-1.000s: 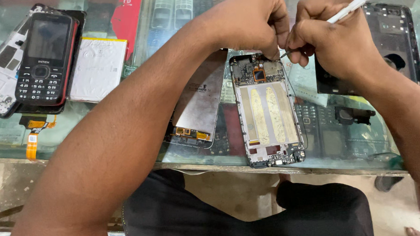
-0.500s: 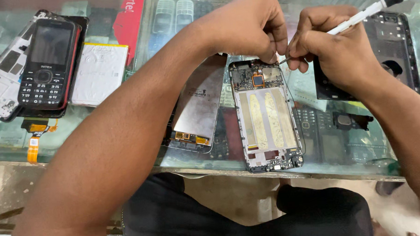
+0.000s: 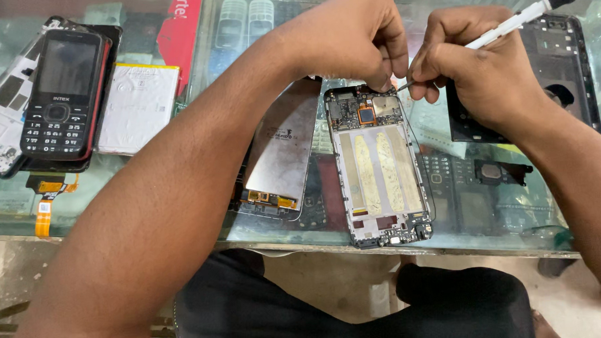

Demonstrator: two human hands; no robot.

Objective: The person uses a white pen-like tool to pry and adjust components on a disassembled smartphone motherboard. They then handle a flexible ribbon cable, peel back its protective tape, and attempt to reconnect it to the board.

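Phone frame [image 3: 380, 166] opened on glass counter [image 3: 276, 230], just below both hands. Left hand [image 3: 349, 37] clenched, fingertips pressing its top edge. Right hand [image 3: 483, 66] gripping white brush tool [image 3: 515, 21]. Beyond, black back cover [image 3: 570, 66].

Bright even daylight, soft shadows, mild glass glare, edges perhaps slightly soft

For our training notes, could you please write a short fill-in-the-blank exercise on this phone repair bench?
1. The right hand holds a white tool tipped with a black ____.
2. The left hand rests at the ____ end of the opened phone.
3. The keypad phone lies on the person's ____ side.
4. The tabletop is made of ____.

Missing words: brush; top; left; glass
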